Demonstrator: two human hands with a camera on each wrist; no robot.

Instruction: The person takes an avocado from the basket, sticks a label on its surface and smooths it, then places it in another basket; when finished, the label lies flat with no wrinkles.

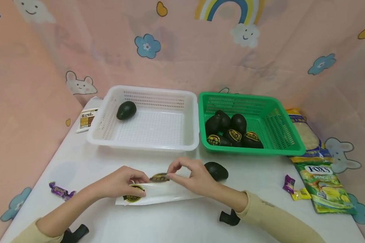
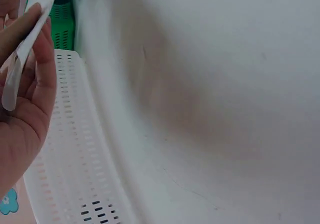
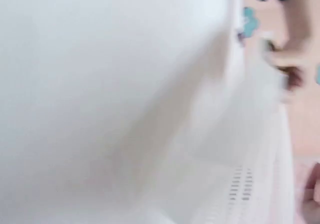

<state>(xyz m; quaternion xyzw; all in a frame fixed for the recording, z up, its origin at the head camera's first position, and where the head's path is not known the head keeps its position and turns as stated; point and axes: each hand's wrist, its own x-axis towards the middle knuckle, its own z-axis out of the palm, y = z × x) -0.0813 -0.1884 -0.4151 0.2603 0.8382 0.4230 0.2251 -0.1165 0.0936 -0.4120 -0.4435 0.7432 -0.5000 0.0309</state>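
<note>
My left hand (image 1: 121,182) grips the left end of a white strip of sticker backing (image 1: 170,194), its thumb beside a black-and-gold sticker (image 1: 134,195). Between thumb and forefinger, my right hand (image 1: 197,177) pinches a second black-and-gold label (image 1: 159,177) at the strip's upper edge. Whether that label is fully off the backing, I cannot tell. A dark avocado (image 1: 216,171) lies on the table just behind the right hand. In the left wrist view, the left hand (image 2: 30,93) holds the folded-looking strip; the right wrist view is blurred.
Behind the hands stand a white basket (image 1: 143,146) with one avocado and a green basket (image 1: 255,152) with several, some labelled. Candy bags (image 1: 325,185) and small wrapped sweets lie at right. A purple sweet (image 1: 61,191) is at left, a packet (image 1: 87,119) beside the white basket.
</note>
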